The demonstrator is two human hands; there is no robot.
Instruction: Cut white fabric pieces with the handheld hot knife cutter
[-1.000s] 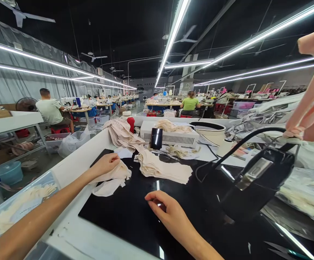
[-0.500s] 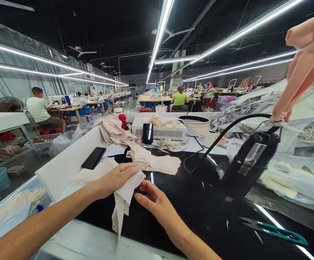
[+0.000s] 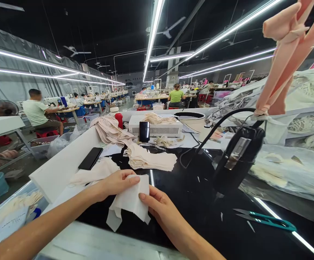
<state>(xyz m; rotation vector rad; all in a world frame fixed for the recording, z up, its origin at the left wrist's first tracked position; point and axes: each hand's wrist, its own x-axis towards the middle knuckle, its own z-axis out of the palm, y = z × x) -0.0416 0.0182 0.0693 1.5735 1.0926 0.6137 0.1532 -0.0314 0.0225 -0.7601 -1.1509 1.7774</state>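
Note:
A white fabric piece [image 3: 131,199] hangs between my hands over the black tabletop [image 3: 189,209]. My left hand [image 3: 119,185] pinches its upper edge, thumb on top. At its right edge, my right hand [image 3: 158,205] is closed with the thumb on the cloth and the fingers behind it. Just beyond lies a stack of cut beige fabric pieces [image 3: 151,159]. More pale cloth [image 3: 99,171] rests left of my left hand, near a black phone [image 3: 90,158].
Teal thread snips [image 3: 267,219] lie at the right. A black device [image 3: 236,159] with a thick cable stands there, pink fabric strips [image 3: 281,61] hanging above. Behind are a white vented box [image 3: 157,129] and an upright phone [image 3: 144,131]. A white partition [image 3: 65,166] borders the left.
My right hand has moved onto the fabric piece and now grips its right edge. The cloth has been spread flatter between both hands. The view has shifted slightly right.

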